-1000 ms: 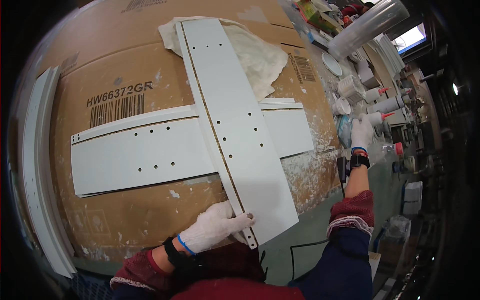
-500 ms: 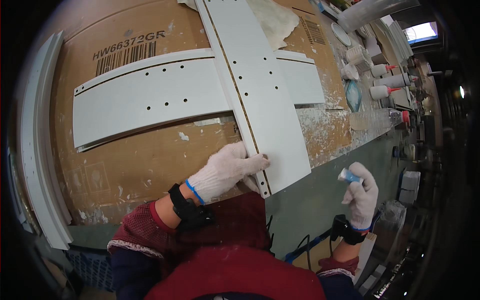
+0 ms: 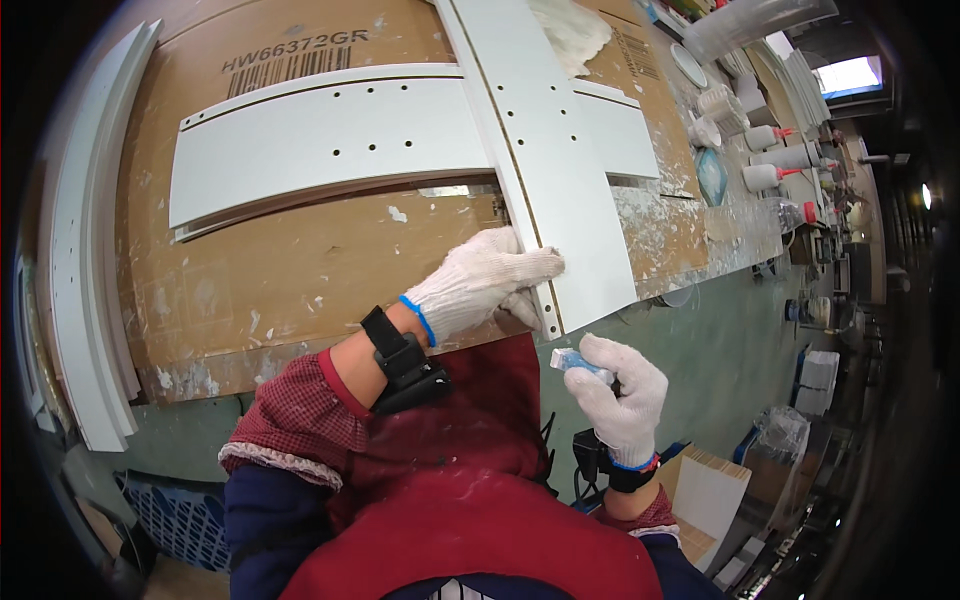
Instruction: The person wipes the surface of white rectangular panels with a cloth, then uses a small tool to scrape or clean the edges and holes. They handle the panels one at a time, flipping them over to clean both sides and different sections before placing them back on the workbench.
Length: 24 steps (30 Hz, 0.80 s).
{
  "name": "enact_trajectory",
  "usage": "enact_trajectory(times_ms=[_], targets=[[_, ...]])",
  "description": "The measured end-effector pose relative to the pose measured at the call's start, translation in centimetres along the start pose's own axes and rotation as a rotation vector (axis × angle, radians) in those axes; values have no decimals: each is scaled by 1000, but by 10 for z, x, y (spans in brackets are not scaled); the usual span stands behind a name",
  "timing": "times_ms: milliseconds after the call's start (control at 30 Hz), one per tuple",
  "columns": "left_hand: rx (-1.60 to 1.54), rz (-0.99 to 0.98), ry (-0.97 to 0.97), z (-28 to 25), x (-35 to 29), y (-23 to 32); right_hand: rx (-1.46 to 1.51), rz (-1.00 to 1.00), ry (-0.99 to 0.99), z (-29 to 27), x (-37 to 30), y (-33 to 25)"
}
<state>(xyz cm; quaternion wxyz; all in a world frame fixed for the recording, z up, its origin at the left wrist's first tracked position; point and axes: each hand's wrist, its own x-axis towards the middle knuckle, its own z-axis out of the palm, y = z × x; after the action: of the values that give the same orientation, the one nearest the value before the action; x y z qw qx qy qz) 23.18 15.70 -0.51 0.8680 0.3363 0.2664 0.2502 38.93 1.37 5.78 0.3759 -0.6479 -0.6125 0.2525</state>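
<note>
A long white board [image 3: 560, 190] with a dark groove and several drilled holes lies across a second white board [image 3: 270, 160], which has a similar groove and holes. My left hand [image 3: 480, 280], in a white knitted glove, is closed on the left edge of the upper board close to its near end, the thumb on top and the fingers partly hidden below. Just off that end, my gloved right hand [image 3: 622, 398] pinches a small blue-and-white block [image 3: 580, 364] between thumb and fingers. What exactly the block is cannot be made out.
Flattened cardboard [image 3: 330, 260] with paint flecks covers the bench under the boards. Long white strips [image 3: 95, 240] stand stacked at the left. On the right are glue bottles [image 3: 765, 178] with red tips, a clear plastic bottle [image 3: 790, 213] and a white cloth [image 3: 575, 32].
My right hand has come left with the small block, close to the board's near end. The boards and bench appear higher and slightly right in view; my left hand keeps its hold.
</note>
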Motion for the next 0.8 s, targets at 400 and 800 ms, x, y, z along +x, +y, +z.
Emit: enact_trajectory(times_ms=[400,800], targets=[[-109,1,-52,-4,2,-6,-61,95,34,11,6,-6],[-124,2,-68,-6,6,-10,-40,126,-26,9,12,-9]])
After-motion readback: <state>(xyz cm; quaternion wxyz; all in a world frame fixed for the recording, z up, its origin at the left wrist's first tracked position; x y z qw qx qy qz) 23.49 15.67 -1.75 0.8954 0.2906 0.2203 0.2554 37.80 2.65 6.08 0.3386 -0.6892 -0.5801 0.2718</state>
